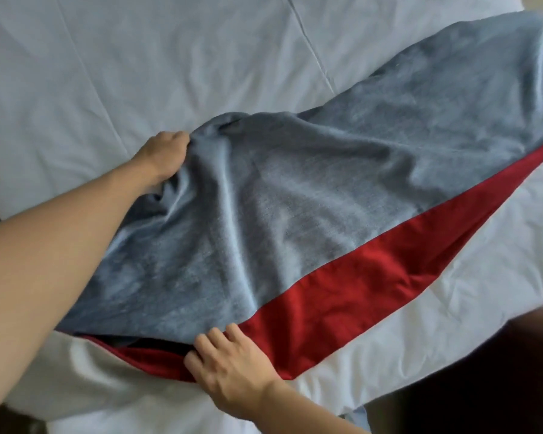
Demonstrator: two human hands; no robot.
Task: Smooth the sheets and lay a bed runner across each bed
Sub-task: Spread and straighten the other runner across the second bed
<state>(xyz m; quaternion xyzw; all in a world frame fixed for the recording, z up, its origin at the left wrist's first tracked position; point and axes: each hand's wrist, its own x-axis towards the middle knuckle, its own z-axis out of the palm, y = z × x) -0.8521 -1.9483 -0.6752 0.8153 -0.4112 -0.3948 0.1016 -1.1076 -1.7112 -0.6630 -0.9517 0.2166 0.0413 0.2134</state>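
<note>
While the bed runner (295,189) lies rumpled across the frame's middle on the white sheet (76,73), the left hand (163,151) clenches its far edge. The right hand (229,374) presses spread fingers on the red border; laying is underway, and the next move likely calls for pulling the cloth flat.

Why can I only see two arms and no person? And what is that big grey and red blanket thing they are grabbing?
The camera sits on the person's head and looks down, so you see only what they see: their own two arms reaching out. There is just this one picture, taken from up there.

Below them is a bed with a white sheet, a bit wrinkled. Lying across it is a bed runner, a long decorative cloth. It is soft grey-blue with a red band along the near edge.

The left hand is closed on a bunch of the runner at its far edge. The right hand has its fingers on the red near edge. The cloth is still rumpled and crooked, so it probably needs straightening.
</note>
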